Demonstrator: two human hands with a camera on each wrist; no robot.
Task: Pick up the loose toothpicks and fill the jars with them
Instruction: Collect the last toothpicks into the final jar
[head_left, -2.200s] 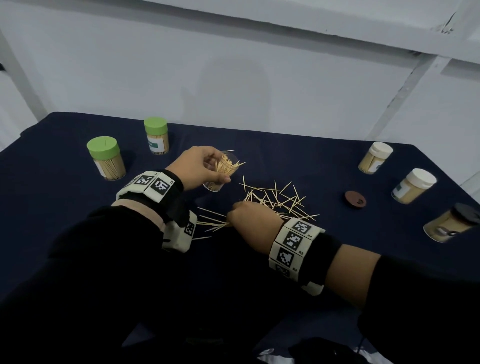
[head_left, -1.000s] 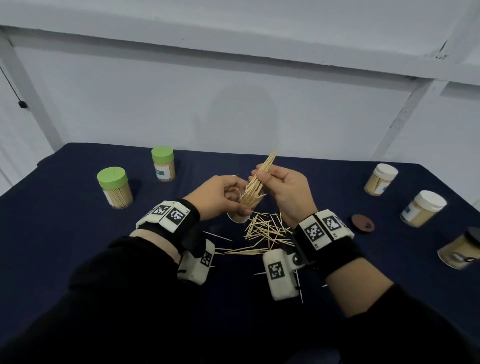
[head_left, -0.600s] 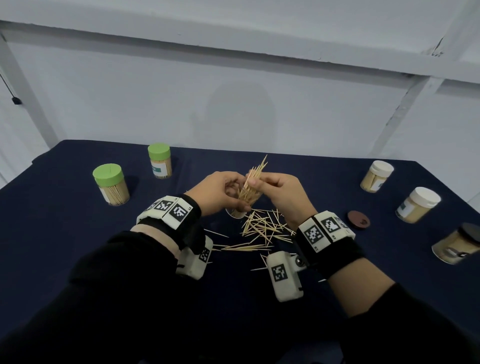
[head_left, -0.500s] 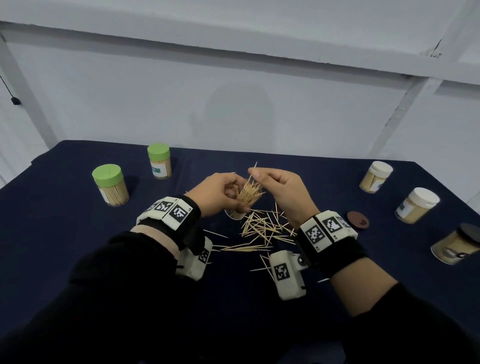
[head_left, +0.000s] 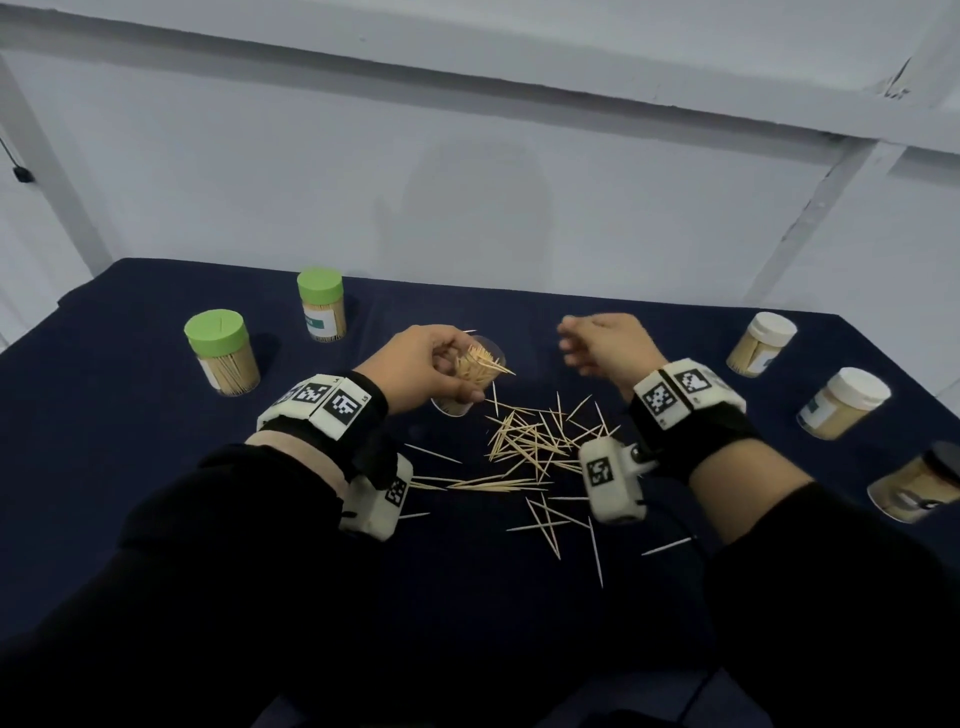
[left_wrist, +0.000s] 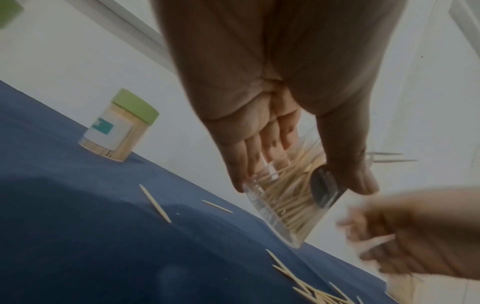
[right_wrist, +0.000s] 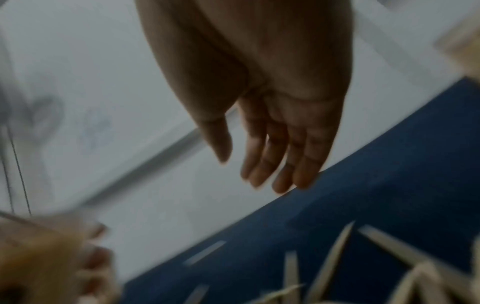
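A person's left hand (head_left: 423, 364) grips a clear open jar (left_wrist: 288, 207), tilted above a dark blue tablecloth (head_left: 130, 405), fingers and thumb curled round its wall. The jar is partly filled with pale wooden toothpicks; several tips poke out of its mouth. A dark label on the jar is too blurred to read. The right hand (head_left: 605, 345) hovers just beside it, fingers loosely extended and holding nothing. Loose toothpicks (head_left: 535, 447) lie scattered in a crisscross heap on the cloth between the wrists. To the left stand two filled green-lidded jars (head_left: 221, 351); the farther one (head_left: 321, 306) carries a white label with a teal patch, its writing illegible.
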